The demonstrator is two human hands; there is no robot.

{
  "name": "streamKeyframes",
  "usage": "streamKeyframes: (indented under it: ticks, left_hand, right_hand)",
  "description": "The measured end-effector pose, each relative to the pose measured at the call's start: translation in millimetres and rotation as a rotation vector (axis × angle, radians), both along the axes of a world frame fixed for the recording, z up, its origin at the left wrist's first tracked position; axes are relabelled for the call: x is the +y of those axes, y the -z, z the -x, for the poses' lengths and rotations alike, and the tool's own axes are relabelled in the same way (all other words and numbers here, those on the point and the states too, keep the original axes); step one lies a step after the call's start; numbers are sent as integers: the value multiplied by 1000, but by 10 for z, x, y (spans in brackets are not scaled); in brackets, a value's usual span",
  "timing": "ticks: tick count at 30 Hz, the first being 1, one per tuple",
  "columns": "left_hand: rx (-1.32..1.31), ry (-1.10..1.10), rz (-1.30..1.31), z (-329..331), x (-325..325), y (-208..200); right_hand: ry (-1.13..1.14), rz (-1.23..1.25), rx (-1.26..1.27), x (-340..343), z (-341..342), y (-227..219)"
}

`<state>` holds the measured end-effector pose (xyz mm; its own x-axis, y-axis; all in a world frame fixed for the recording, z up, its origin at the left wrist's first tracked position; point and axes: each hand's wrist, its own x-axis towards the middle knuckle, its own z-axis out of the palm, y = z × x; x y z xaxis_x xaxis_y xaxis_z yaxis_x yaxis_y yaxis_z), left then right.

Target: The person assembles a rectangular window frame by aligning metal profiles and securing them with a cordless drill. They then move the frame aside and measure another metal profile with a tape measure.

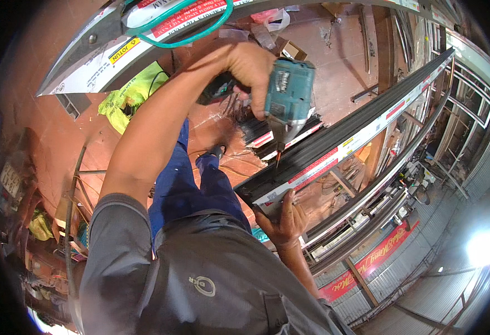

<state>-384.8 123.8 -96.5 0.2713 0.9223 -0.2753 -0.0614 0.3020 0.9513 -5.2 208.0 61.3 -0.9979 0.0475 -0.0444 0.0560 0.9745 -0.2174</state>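
A long black metal profile (345,125) with a white-and-red printed film strip along its side runs up above the red-brown tiled floor (348,64), its near end in front of the person. The left hand (249,66) is closed around the handle of a teal-and-black power drill (292,84); the tip of its thin bit (279,158) meets the dark upper face close to that near end. The right hand (283,222) grips the profile's film-covered edge, near the same corner. The work appears to be under way at this end; no finished hole can be made out, and how much is left cannot be told. Beyond, on the floor, lie shorter black profiles (254,129), an open brown cardboard box (300,54), a whitish plastic bag (278,21) and a crumpled yellow-green plastic sack (125,99); their contents cannot be made out.
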Motion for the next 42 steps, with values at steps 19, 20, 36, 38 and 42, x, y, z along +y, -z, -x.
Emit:
streamKeyframes:
  ticks: [19, 20, 36, 38, 42]
  left_hand:
    - [139, -806, -33, -1056, -1677, -312]
    - [79, -884, 47, -1271, -1782, -369]
    - [-36, -757, 228, -879, -1556, -565]
    - [-13, -798, 205, -838, -1505, -652]
    - [-91, -607, 469, -738, -1414, -544]
  right_hand:
    - [60, -14, 57, -65, -80, 86]
    - [51, -19, 58, -63, -70, 82]
    - [485, 416, -241, -94, -47, -313]
    - [736, 719, -263, -69, -44, -438]
    - [985, 1250, -220, 94, 51, -601]
